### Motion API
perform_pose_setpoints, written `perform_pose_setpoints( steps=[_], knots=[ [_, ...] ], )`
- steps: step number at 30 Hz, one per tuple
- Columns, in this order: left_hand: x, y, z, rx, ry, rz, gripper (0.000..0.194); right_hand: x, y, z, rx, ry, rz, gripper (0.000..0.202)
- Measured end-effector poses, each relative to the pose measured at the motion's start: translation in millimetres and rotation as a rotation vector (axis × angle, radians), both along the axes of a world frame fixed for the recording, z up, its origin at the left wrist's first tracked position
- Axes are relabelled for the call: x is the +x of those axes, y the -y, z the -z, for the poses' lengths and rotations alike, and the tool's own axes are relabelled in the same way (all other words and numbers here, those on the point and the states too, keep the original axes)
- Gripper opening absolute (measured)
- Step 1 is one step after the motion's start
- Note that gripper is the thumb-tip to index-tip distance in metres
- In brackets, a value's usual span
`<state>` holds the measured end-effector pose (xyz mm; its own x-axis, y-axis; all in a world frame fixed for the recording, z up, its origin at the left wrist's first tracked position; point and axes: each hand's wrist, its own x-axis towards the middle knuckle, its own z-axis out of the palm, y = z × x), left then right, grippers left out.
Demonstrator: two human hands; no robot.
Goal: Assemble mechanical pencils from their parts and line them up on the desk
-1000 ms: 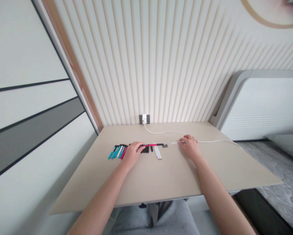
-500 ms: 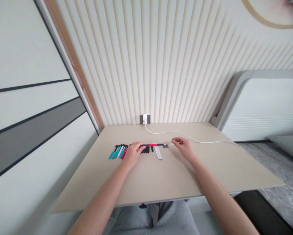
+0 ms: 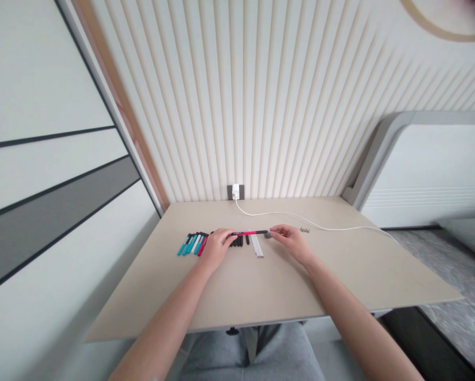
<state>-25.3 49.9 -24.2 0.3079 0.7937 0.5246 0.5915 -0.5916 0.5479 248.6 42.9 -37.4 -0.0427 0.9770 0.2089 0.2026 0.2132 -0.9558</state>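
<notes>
My left hand [image 3: 218,244] is closed around a red and black pen [image 3: 250,233], held level above the table with its black end to the right. My right hand [image 3: 288,238] pinches at that black end; the small piece between its fingertips is hidden. Below the pen lie black pen parts [image 3: 237,242] in a row and several thin white refills [image 3: 257,246]. Beside the right fingertips is a small dark grey cluster [image 3: 267,236]. Left of my left hand, a row of teal, white and red pen barrels [image 3: 192,244] rests side by side.
A few tiny metallic pieces [image 3: 304,230] lie right of my right hand. A white cable [image 3: 269,213] runs from a charger [image 3: 235,191] in the wall socket across the back of the beige table [image 3: 241,296]. A ribbed wall stands behind.
My right hand has moved left, bringing its fingertips to the pen's black end. The metallic pieces on the right now show. My left hand keeps the pen nearly still.
</notes>
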Motion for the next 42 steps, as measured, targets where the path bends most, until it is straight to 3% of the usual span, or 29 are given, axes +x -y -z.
perform_pose_setpoints(
  steps=[8,21,27,37,42],
  knots=[
    [1.4,1.9,0.0,-0.003,-0.031,0.015,0.014,-3.1,1.7,-1.0,-0.028,-0.091,-0.046,0.039],
    [0.4,-0.1,3.6,0.003,-0.046,-0.004,0.014,-5.2,4.4,-0.6,0.018,0.184,-0.014,0.04],
    [0.2,-0.9,5.9,0.006,-0.05,-0.015,0.015,-6.9,7.7,-3.6,0.037,0.211,-0.02,0.048],
    [1.1,-0.4,6.2,0.006,-0.053,-0.01,0.016,-5.7,6.4,-0.5,0.08,0.206,0.001,0.03],
    [1.8,0.5,5.5,0.001,-0.037,0.013,0.015,-6.1,7.7,-2.0,0.04,0.266,-0.01,0.043]
  ],
)
